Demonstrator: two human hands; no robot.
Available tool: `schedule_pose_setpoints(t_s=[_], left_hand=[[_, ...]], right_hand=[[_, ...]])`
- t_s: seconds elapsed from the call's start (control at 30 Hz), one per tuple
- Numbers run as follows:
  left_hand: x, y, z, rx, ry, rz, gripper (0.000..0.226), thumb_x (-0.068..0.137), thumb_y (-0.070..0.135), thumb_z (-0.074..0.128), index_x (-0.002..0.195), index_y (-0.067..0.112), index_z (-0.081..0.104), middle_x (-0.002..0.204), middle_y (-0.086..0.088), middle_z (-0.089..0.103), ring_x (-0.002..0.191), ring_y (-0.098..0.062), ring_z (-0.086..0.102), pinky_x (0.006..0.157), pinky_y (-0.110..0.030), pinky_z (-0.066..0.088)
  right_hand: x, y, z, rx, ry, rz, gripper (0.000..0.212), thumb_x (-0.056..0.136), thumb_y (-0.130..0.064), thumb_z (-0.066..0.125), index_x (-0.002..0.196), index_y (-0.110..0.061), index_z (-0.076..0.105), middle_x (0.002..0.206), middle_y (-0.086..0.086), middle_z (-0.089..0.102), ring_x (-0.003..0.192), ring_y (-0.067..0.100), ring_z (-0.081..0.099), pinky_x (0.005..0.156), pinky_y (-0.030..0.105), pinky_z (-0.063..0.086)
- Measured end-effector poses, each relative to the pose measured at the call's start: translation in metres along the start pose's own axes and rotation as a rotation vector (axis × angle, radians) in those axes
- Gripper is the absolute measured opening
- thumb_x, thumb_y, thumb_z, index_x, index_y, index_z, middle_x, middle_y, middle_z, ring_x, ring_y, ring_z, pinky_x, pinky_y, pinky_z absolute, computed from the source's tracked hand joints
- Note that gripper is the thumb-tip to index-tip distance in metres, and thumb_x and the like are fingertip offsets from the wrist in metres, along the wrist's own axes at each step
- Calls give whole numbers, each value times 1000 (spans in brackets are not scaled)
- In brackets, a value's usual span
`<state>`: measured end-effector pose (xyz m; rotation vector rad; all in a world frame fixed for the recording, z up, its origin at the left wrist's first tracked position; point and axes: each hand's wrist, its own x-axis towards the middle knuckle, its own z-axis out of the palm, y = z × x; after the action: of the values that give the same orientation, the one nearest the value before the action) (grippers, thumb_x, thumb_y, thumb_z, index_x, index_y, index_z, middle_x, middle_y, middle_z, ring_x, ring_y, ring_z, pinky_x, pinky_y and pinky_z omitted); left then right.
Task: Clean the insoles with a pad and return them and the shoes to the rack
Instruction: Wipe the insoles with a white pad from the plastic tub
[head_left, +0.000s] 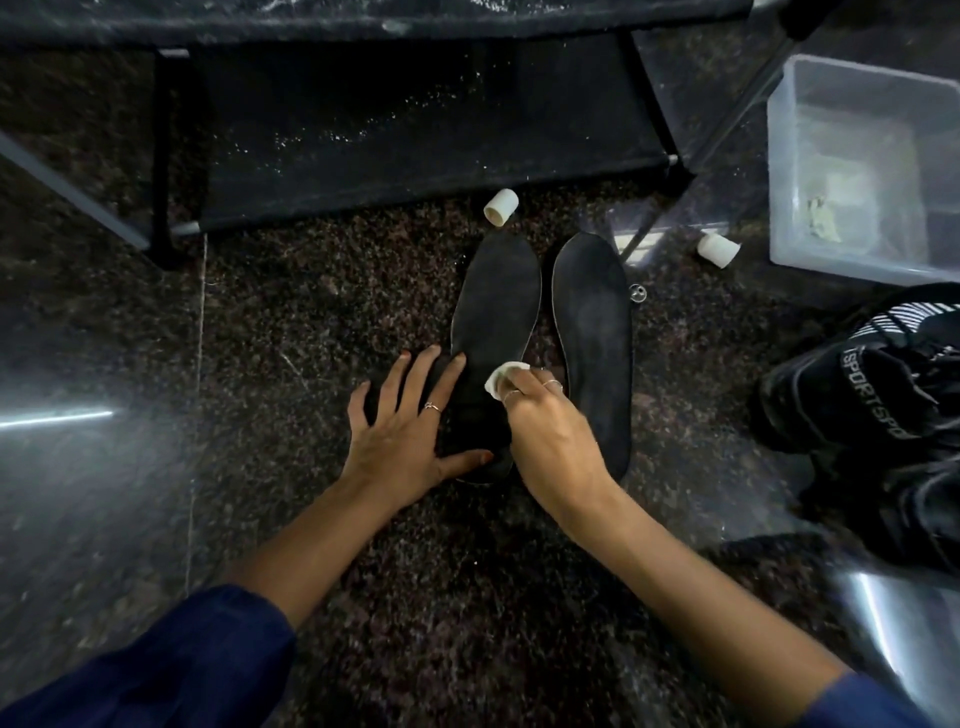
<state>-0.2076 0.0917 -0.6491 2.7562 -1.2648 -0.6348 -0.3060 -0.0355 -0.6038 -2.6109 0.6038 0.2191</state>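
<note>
While the left hand (402, 434) lies flat holding the left insole (493, 332), the right hand (540, 415) pinches the pad (500, 375) wiping it; the other insole (595, 343) and the shoes (872, 415) wait off the rack (415, 135).

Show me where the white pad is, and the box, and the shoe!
pad (500, 375), head view: on its white edge showing past the right hand's fingers.
box (852, 171), head view: on its clear front wall.
shoe (862, 405), head view: on the black upper by the lettered strap.

Left hand (410, 426) flat, fingers spread – right hand (540, 415) curled, pinch grip, both forearms extended
</note>
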Motion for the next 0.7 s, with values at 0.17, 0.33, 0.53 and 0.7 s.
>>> schedule_pose_setpoints(t_s=[0.17, 0.33, 0.53, 0.7], left_hand=[[0, 1, -1, 6, -12, -7, 99, 71, 81, 35, 146, 39, -14, 157, 10, -14, 144, -17, -10, 113, -50, 2], [-1, 2, -2, 43, 9, -10, 99, 68, 84, 26, 147, 39, -13, 158, 9, -11, 145, -17, -6, 112, -50, 4], [-1, -2, 5, 68, 81, 2, 96, 65, 85, 18, 148, 38, 3, 158, 4, 15, 142, -21, 18, 104, -52, 18], [-1, 2, -1, 22, 26, -11, 97, 66, 85, 26, 148, 41, 0, 158, 9, 3, 144, -17, 6, 108, -55, 12]], right_hand=[[32, 7, -14, 28, 85, 62, 36, 85, 6, 42, 117, -3, 57, 119, 12, 54, 114, 30, 46, 82, 44, 49], [45, 10, -12, 90, 138, 131, 38, 81, 7, 39, 112, -6, 58, 116, 13, 55, 110, 31, 50, 85, 40, 46], [-22, 0, 23, 49, 86, -16, 41, 78, -2, 32, 105, -1, 63, 111, 9, 59, 105, 30, 52, 75, 42, 54], [-4, 8, 2, 257, 180, 70, 51, 74, 12, 52, 119, -9, 61, 121, 6, 61, 116, 24, 50, 94, 39, 48]])
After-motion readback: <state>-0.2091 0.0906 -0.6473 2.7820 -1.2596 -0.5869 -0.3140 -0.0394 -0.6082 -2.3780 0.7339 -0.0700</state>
